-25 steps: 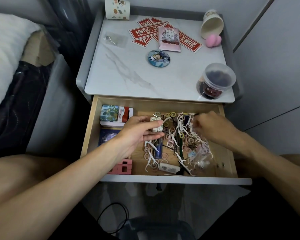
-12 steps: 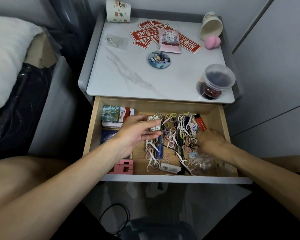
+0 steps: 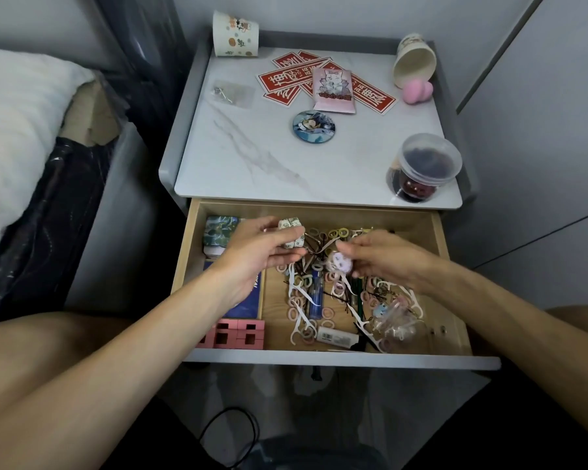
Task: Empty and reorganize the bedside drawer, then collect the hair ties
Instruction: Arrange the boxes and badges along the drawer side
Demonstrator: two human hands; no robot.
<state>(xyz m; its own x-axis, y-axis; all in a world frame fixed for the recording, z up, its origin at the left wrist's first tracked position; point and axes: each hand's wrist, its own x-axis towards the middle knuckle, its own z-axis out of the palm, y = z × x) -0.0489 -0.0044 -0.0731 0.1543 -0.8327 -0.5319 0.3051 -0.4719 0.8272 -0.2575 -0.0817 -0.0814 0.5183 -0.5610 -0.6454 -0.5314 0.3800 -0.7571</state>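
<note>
Below a grey-edged nightstand [image 3: 286, 164] with a pale marble top, a wooden drawer [image 3: 319, 213] stands pulled open toward the person, whose two bare forearms reach in from the bottom of the view. The left hand [image 3: 262, 252] hovers over the drawer's left half, its fingers curled round a small white patterned bundle [image 3: 291, 232]. The right hand [image 3: 384, 259] is over the middle, pinching a pale purple round trinket [image 3: 340, 262] between thumb and fingertips; the two hands are near each other but apart. The hair ties [image 3: 326, 313], small loops in pink, yellow and white, lie scattered across the drawer's middle and right part, tangled with white floss picks [image 3: 297, 293] and dark hairpins. Among them lie a blue lighter [image 3: 315, 293], a small white tube [image 3: 336, 335] near the front, and a crumpled clear bag [image 3: 394, 322] at the right. Along the drawer's left side are a green patterned tin [image 3: 219, 227] at the back, a blue box [image 3: 248, 300] partly under the left wrist, and pink blocks [image 3: 241, 334] at the front. On the nightstand top are a paper cup [image 3: 235, 35] at the back left, a second cup [image 3: 414, 61] lying on its side at the back right with a pink sponge [image 3: 417, 91] just beside it, red cards [image 3: 286, 78] under a pink packet [image 3: 333, 91], a round badge [image 3: 314, 126], and a clear lidded tub [image 3: 428, 164] at the front right corner. A white pillow [image 3: 14, 130] shows at the left.
</note>
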